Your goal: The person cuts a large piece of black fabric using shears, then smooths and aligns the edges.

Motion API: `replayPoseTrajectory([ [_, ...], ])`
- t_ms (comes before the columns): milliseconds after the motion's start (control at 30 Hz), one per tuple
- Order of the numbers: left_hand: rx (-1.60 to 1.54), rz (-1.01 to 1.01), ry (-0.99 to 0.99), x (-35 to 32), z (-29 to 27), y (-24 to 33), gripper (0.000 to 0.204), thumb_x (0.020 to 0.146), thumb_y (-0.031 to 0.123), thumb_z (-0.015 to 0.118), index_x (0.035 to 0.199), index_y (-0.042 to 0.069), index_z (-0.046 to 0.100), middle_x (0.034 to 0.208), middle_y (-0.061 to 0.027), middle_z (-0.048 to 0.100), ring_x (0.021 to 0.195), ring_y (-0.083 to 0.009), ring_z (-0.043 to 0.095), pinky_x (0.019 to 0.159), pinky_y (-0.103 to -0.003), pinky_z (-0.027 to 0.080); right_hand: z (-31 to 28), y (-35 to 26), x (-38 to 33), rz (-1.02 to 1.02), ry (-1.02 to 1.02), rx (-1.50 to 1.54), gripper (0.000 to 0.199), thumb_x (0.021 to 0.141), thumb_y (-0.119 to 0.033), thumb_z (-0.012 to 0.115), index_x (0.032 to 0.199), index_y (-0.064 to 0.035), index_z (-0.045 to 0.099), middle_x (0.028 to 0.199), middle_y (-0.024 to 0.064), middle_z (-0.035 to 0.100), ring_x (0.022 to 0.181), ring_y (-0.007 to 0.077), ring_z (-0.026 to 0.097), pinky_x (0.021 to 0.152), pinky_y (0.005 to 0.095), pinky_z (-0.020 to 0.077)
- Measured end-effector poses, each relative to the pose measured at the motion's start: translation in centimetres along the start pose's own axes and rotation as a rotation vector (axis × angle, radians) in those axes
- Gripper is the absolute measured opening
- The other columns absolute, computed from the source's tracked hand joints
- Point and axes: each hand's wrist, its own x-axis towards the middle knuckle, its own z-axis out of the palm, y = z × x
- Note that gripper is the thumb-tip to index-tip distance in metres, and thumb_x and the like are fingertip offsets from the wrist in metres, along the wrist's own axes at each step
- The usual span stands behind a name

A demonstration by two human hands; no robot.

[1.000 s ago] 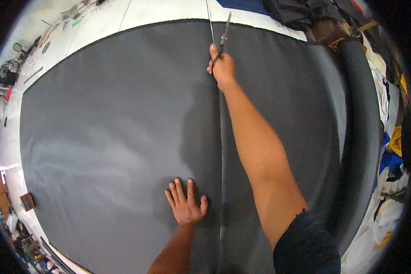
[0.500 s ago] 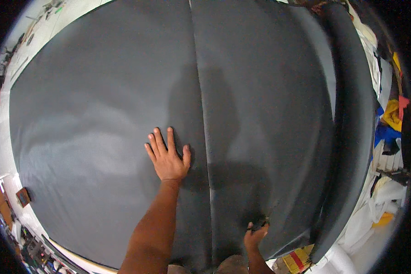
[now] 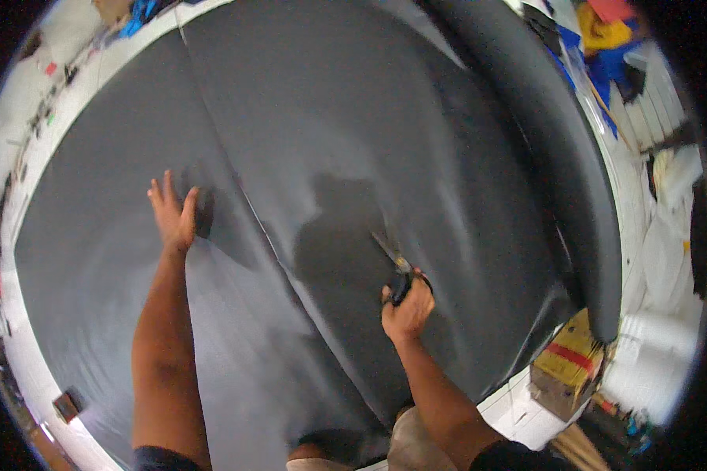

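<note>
Head view: the scissors [image 3: 401, 267] are just right of the frame's centre, over the dark sheet [image 3: 314, 125], blades pointing up and left, with the right hand [image 3: 408, 315] wrapped around their handles. To their left, a long slit [image 3: 264, 233] runs across the sheet from the upper left to the lower centre, near the knees [image 3: 413, 439]. Judging by its pale edge, the cut looks made along most or all of that length; whether the parts are fully separate at the lower end cannot be told. Both parts lie spread out, neither lifted away, and no second cut shows. Left of the slit, the left hand [image 3: 174, 222] holds nothing, fingers spread; whether it touches the sheet is unclear. At right, the thick dark roll [image 3: 562, 157] shows no cut; below its end sits a yellow-topped carton [image 3: 559, 385].
</note>
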Motion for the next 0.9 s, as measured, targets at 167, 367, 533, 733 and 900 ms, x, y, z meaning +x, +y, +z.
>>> replayPoseTrajectory([
  [167,-0.326,0.042,0.04,-16.0,-7.2,6.1,0.055,0.094,0.03,0.058,0.138,0.0,0.045,0.145,-0.0236,0.042,0.137,-0.0382,0.036,0.114,-0.047,0.027,-0.5,1.5,-0.9,0.009,-0.006,0.057,0.069,0.085,-0.033,0.068,0.133,0.0048,0.038,0.131,0.0242,0.049,0.126,0.0416,0.043,0.105,0.0553,0.029],
  [367,-0.138,-0.062,-0.499,-47.6,-21.8,3.1,0.06,0.08,0.03,0.07,0.135,0.015,0.051,0.14,-0.0232,0.045,0.13,-0.0406,0.043,0.106,-0.047,0.04,-8.0,4.0,-5.8,-0.045,-0.299,0.441,0.052,0.085,-0.029,0.071,0.124,-0.0024,0.049,0.114,0.022,0.06,0.11,0.0403,0.055,0.094,0.0495,0.0404],
  [533,-0.059,-0.998,-0.3,-73.8,-26.3,-15.8,0.06,0.077,0.028,0.076,0.124,-0.003,0.055,0.12,-0.0246,0.061,0.113,-0.0332,0.059,0.096,-0.042,0.047,-19.7,19.4,-19.2,-0.091,-0.33,0.293,0.034,0.084,-0.029,0.073,0.099,-0.001,0.059,0.093,0.0227,0.062,0.095,0.0413,0.06,0.08,0.0474,0.0469],
  [733,-0.121,-1.093,-0.501,-89.6,-31.2,-15.7,0.053,0.078,0.03,0.073,0.119,0.0,0.059,0.115,-0.0209,0.064,0.107,-0.0326,0.061,0.092,-0.041,0.048,-28.0,32.1,-39.7,0.2,-0.295,0.173,0.037,0.085,-0.028,0.069,0.093,0.0048,0.054,0.081,0.0247,0.061,0.078,0.0448,0.061,0.07,0.051,0.0478],
  [900,-0.271,-0.817,-0.689,-97.6,-27.4,-10.5,0.047,0.079,0.032,0.072,0.114,0.002,0.063,0.111,-0.0177,0.067,0.101,-0.0321,0.064,0.088,-0.04,0.049,-27.6,41.5,-54.7,0.45,-0.178,0.004,0.04,0.085,-0.02,0.065,0.11,0.0057,0.047,0.103,0.0284,0.057,0.1,0.0467,0.058,0.082,0.0528,0.0477],
])
